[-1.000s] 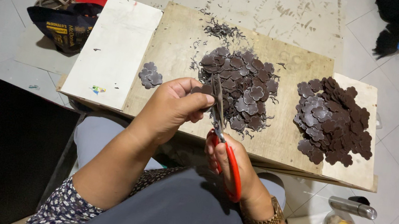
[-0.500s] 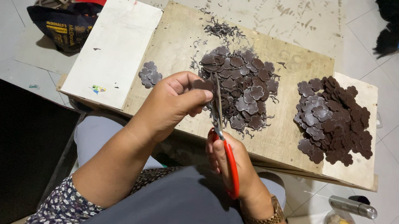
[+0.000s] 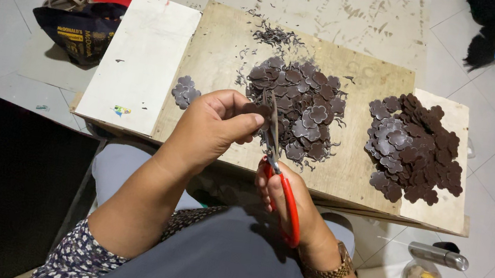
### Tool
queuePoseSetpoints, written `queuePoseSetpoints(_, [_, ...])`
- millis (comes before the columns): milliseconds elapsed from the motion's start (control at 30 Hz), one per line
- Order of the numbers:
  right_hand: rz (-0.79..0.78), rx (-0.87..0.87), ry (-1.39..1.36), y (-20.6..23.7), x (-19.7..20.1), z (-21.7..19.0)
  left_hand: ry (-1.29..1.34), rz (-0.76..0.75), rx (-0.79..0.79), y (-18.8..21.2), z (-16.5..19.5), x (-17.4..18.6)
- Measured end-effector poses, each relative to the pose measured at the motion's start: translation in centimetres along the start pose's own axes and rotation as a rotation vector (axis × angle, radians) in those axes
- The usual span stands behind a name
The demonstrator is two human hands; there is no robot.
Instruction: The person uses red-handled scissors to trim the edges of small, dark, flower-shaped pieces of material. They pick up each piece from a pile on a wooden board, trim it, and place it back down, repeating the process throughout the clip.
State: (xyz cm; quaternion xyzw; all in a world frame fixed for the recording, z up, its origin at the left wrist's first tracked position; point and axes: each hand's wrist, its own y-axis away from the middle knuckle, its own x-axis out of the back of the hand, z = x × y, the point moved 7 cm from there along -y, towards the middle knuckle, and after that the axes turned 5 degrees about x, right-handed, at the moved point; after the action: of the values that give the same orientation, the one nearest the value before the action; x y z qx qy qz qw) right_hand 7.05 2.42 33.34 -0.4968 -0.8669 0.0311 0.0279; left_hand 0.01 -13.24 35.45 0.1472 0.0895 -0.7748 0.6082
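Three dark-brown flower-cutout piles [image 3: 295, 110] sit cut; left hand [image 3: 214, 124] pinches one brown flower piece [image 3: 256, 110], right hand [image 3: 286, 206] grips red-handled scissors [image 3: 274, 156], trimming underway.

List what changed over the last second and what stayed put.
Little changed: the left hand still pinches a dark flower-shaped piece while the right hand keeps working the red-handled scissors at it. Both piles and the wooden board stayed put.

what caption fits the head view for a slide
Left hand holds a brown flower cutout while right hand trims it with red scissors.
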Motion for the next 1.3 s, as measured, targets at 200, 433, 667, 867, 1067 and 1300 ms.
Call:
queuePoseSetpoints(200, [0.023,-0.003,0.035,0.1,0.3,0.4,-0.010,0.013,0.001,0.0,0.2,0.0])
queuePoseSetpoints(433, [0.027,-0.008,-0.076,0.1,0.3,0.9,0.035,0.018,-0.018,0.1,0.6,0.2])
queuePoseSetpoints(667, [0.022,-0.027,-0.123,0.2,0.3,1.5,0.113,0.038,0.011,0.2,0.6,0.5])
queuePoseSetpoints(867, [-0.016,-0.048,-0.124,0.2,-0.3,1.8,0.113,0.027,-0.002,0.1,0.6,0.4])
queuePoseSetpoints(1067, [0.027,-0.046,-0.186,0.0,-0.2,2.1,0.076,0.019,-0.077,0.1,1.0,0.5])
queuePoseSetpoints(1300, [0.166,-0.124,-0.247,-0.3,2.3,6.0,-0.036,0.125,0.006,-2.5,-5.0,3.1])
